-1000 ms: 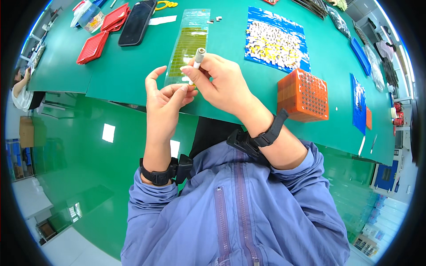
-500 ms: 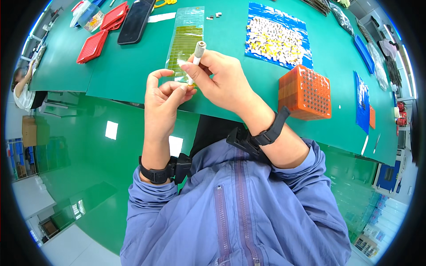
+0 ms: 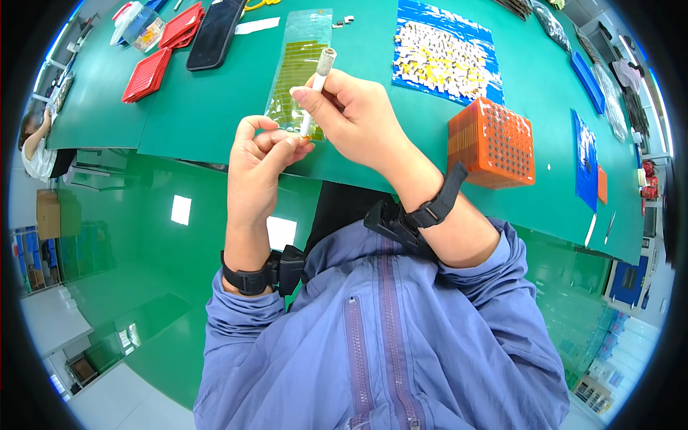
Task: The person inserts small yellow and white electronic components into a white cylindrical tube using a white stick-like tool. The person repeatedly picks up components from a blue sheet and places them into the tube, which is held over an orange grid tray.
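Note:
My right hand (image 3: 362,118) is closed around a slim white pen-like tool (image 3: 326,63) with a grey knurled upper end; its lower tip points down at my left fingertips. My left hand (image 3: 252,168) pinches a tiny orange piece (image 3: 306,137) between thumb and fingers, right at the tool's tip. How tip and piece meet is too small to make out. Just beyond both hands lies a clear sheet bearing rows of olive-yellow film strips (image 3: 297,61). A few small dark and white bits (image 3: 349,20) lie beside its far end.
At right stand an orange block with rows of holes (image 3: 491,147) and a blue sheet covered in white and yellow pieces (image 3: 408,89). On the left lie a black phone (image 3: 213,36), red trays (image 3: 146,75) and a clear jar (image 3: 150,32). Tweezers (image 3: 610,226) rest near the right edge.
Both hands keep their grips, and the left has shifted slightly left. The view has shifted slightly, so table items sit a little differently in the picture.

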A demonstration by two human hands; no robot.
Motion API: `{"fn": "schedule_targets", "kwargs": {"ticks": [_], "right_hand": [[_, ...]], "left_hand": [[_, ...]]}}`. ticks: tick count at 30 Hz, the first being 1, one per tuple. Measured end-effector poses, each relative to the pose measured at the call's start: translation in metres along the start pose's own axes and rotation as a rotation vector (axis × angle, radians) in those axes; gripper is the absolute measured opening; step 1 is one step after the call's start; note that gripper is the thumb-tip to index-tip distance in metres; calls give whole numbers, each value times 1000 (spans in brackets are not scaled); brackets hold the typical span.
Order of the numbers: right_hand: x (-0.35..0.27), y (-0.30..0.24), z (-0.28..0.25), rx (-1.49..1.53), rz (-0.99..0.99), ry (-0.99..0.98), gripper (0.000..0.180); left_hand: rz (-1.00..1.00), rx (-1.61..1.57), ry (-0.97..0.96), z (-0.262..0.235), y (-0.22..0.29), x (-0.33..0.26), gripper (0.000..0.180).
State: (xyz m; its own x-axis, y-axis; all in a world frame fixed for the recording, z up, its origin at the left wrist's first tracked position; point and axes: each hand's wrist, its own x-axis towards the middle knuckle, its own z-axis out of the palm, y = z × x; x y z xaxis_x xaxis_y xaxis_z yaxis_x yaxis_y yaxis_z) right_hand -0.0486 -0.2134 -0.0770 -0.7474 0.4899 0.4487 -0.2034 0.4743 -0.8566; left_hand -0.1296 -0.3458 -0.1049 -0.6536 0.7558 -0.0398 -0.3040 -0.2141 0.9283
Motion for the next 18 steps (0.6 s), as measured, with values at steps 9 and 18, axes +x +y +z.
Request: {"fn": "schedule_targets", "kwargs": {"ticks": [9, 18], "right_hand": [[2, 6, 2, 121, 163, 6, 27], [2, 10, 0, 150, 179, -28, 25]], "left_hand": [[-1, 23, -15, -3, -1, 0, 21], [-20, 51, -42, -4, 1, -2, 17]]}}
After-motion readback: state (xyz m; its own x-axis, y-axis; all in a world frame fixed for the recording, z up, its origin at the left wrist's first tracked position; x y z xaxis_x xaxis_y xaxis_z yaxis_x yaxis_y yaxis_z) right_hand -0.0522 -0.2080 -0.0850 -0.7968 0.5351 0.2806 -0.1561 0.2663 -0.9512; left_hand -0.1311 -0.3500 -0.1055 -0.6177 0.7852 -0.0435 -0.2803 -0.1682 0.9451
